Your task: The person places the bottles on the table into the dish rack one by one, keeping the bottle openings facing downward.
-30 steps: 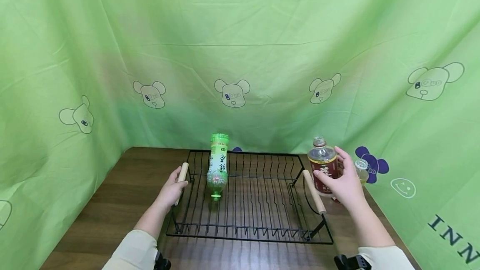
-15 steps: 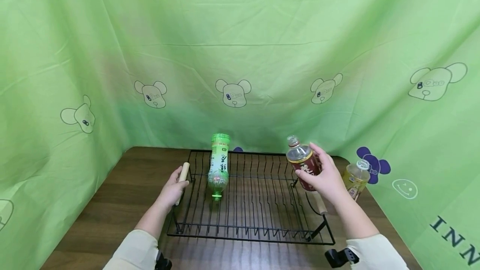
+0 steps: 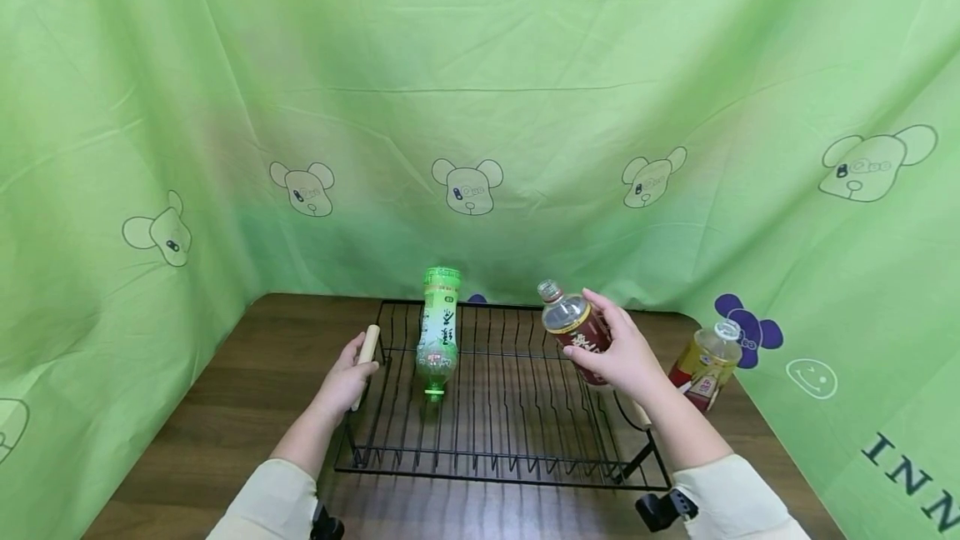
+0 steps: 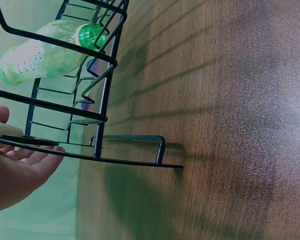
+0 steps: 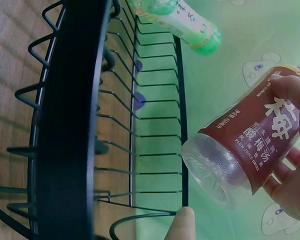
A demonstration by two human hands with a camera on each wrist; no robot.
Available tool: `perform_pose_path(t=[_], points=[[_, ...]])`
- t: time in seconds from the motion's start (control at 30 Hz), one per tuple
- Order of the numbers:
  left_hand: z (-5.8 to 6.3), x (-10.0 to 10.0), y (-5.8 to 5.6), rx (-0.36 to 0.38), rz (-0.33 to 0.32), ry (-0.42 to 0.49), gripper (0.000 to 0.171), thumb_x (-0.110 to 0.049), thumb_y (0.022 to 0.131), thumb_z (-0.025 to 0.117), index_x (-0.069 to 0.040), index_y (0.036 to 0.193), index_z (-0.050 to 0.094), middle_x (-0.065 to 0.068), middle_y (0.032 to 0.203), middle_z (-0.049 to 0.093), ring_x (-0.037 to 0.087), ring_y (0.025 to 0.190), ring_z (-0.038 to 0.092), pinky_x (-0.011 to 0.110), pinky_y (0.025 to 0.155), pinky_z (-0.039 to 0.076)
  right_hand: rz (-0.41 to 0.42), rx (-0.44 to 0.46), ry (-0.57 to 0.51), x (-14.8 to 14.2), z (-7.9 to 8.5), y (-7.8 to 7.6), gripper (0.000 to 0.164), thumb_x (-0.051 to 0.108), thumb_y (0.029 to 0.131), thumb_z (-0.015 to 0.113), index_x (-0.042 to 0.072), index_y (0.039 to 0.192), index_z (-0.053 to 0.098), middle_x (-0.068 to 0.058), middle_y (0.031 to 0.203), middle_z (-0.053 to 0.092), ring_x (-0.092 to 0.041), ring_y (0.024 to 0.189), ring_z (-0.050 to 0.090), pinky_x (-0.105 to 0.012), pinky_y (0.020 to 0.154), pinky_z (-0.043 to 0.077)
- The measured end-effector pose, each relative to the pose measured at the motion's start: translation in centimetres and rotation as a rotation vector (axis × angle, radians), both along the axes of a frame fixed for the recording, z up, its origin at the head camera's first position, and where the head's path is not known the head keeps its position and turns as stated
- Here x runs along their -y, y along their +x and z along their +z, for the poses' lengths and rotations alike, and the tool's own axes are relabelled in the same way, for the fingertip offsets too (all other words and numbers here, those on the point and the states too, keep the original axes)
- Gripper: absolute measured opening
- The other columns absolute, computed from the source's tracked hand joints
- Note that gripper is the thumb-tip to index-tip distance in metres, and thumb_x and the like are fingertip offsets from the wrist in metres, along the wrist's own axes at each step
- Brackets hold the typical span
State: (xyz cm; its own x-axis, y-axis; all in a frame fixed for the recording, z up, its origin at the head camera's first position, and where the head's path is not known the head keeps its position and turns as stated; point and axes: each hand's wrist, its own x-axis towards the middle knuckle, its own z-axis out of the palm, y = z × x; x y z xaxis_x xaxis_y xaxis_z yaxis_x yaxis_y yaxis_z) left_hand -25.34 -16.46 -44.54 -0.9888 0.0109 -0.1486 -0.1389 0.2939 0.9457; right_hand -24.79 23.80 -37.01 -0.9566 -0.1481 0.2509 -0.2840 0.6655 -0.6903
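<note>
My left hand (image 3: 345, 377) grips the left wooden handle (image 3: 367, 346) of a black wire dish rack (image 3: 502, 480) on the table. A green plastic bottle (image 3: 438, 323) stands neck down in the rack's left part, leaning on the wires. Over the right part of the rack, my right hand (image 3: 626, 352) holds a clear plum juice bottle (image 3: 587, 335) with a dark red label. Its uncapped mouth points up and to the left. In the right wrist view the bottle's ribbed base (image 5: 217, 170) is above the rack wires, thumb and fingers around the label.
A yellow-and-red-labelled bottle (image 3: 708, 365) stands right of the rack on the wooden table (image 3: 202, 415). The rack's right wooden handle (image 5: 182, 225) is mostly behind my right forearm in the head view. A green patterned cloth (image 3: 465, 123) hangs behind and at both sides.
My right hand has carried the plum juice bottle left from beside the rack to over it, tilting it leftward. The yellow-labelled bottle has come into fuller view. The left hand stays on the handle.
</note>
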Motion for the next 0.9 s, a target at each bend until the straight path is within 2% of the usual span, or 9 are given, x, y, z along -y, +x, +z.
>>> perform_pose_path(t=[0.37, 0.53, 0.73, 0.83, 0.9], points=[[0.0, 0.0, -0.1, 0.007, -0.009, 0.005, 0.069, -0.01, 0.099, 0.045, -0.003, 0.157, 0.008, 0.033, 0.153, 0.025, 0.05, 0.138, 0.03, 0.068, 0.11, 0.026, 0.083, -0.021, 0.019, 1.5, -0.7, -0.7, 0.082, 0.018, 0.081, 0.08, 0.013, 0.149, 0.035, -0.023, 0.133, 0.05, -0.04, 0.118, 0.056, -0.056, 0.09, 0.051], [0.1, 0.1, -0.2, 0.006, -0.019, -0.032, 0.07, -0.011, 0.099, 0.045, -0.003, 0.157, 0.007, 0.032, 0.157, 0.019, 0.05, 0.141, 0.027, 0.067, 0.111, 0.025, 0.102, -0.03, 0.066, 2.4, -0.9, -0.9, 0.081, 0.02, 0.08, 0.081, 0.015, 0.147, 0.037, -0.022, 0.133, 0.052, -0.038, 0.117, 0.058, -0.054, 0.088, 0.051], [0.8, -0.1, -0.2, -0.063, -0.003, -0.12, 0.075, -0.017, 0.096, 0.053, 0.0, 0.156, 0.011, 0.032, 0.156, 0.019, 0.049, 0.137, 0.035, 0.063, 0.107, 0.035, 0.136, -0.025, 0.061, 3.4, -1.3, -1.0, 0.081, 0.019, 0.078, 0.082, 0.012, 0.146, 0.039, -0.022, 0.132, 0.054, -0.037, 0.115, 0.058, -0.051, 0.089, 0.051], [1.5, -0.5, -0.2, -0.101, 0.014, -0.145, 0.078, -0.023, 0.094, 0.057, -0.003, 0.157, 0.014, 0.03, 0.156, 0.019, 0.047, 0.134, 0.039, 0.061, 0.104, 0.04, 0.149, -0.033, 0.085, 3.9, -1.3, -0.9, 0.08, 0.02, 0.077, 0.082, 0.011, 0.145, 0.041, -0.022, 0.131, 0.054, -0.036, 0.114, 0.058, -0.05, 0.088, 0.052], [2.1, -0.9, -0.2, -0.119, 0.013, -0.146, 0.078, -0.025, 0.094, 0.058, -0.007, 0.157, 0.016, 0.028, 0.157, 0.017, 0.047, 0.137, 0.035, 0.062, 0.105, 0.038, 0.158, -0.036, 0.109, 4.2, -1.3, -0.9, 0.08, 0.021, 0.077, 0.082, 0.011, 0.145, 0.041, -0.022, 0.131, 0.054, -0.037, 0.115, 0.057, -0.051, 0.089, 0.052]])
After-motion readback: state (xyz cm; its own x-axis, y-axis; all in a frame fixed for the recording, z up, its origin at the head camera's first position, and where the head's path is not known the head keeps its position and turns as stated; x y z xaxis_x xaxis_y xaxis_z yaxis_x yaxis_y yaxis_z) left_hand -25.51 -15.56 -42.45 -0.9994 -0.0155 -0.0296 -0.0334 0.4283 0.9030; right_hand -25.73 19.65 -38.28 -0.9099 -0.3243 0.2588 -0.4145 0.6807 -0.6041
